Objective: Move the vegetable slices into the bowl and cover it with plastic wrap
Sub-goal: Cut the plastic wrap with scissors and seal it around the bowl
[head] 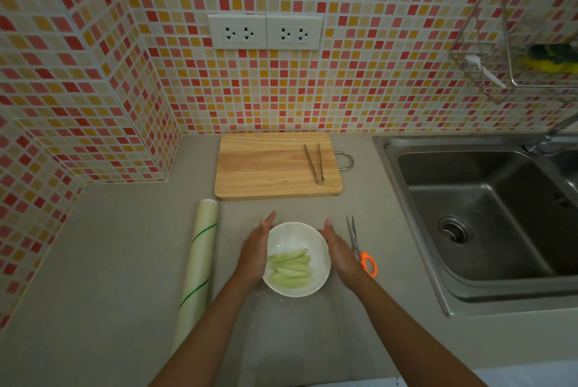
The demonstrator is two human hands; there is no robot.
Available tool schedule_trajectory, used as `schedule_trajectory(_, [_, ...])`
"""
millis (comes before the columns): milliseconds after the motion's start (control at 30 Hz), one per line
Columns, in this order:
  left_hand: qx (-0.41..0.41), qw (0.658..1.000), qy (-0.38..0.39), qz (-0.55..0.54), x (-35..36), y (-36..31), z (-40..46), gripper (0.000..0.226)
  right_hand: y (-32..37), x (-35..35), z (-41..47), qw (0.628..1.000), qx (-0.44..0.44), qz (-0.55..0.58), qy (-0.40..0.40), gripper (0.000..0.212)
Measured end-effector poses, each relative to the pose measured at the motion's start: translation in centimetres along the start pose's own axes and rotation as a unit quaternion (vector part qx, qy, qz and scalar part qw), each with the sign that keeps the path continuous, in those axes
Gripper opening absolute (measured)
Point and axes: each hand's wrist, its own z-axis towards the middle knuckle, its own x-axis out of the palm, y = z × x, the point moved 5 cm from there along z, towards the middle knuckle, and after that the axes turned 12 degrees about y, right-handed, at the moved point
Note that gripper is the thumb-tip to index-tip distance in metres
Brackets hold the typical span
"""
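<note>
A white bowl (300, 236) stands on the grey counter and holds several pale green vegetable slices (291, 266). A clear sheet of plastic wrap (297, 317) lies over the bowl and trails toward me on the counter. My left hand (255, 250) presses flat against the bowl's left side, fingers straight. On the right side my right hand (339, 253) does the same. Both palms face the bowl. The roll of plastic wrap (197, 267) with green lines lies to the left.
A wooden cutting board (269, 167) sits behind the bowl with metal tongs (314, 163) on it. Orange-handled scissors (362, 252) lie just right of my right hand. A steel sink (488, 217) fills the right side. Tiled walls stand behind and left.
</note>
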Motion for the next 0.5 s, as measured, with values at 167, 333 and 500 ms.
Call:
schedule_trajectory(167, [0.094, 0.985, -0.143, -0.009, -1.7, -1.6, -2.4, 0.067, 3.2, -0.7, 0.2, 0.993, -0.104, -0.051, -0.036, 0.047])
schedule_trajectory(333, [0.108, 0.976, -0.168, -0.082, 1.7, -0.2, -5.1, 0.062, 4.4, 1.9, 1.2, 0.986, -0.082, -0.089, 0.116, 0.037])
schedule_trajectory(500, [0.108, 0.972, -0.188, -0.093, 1.5, 0.3, -4.4, 0.061, 3.5, 2.0, 1.6, 0.987, -0.077, -0.060, 0.128, 0.035])
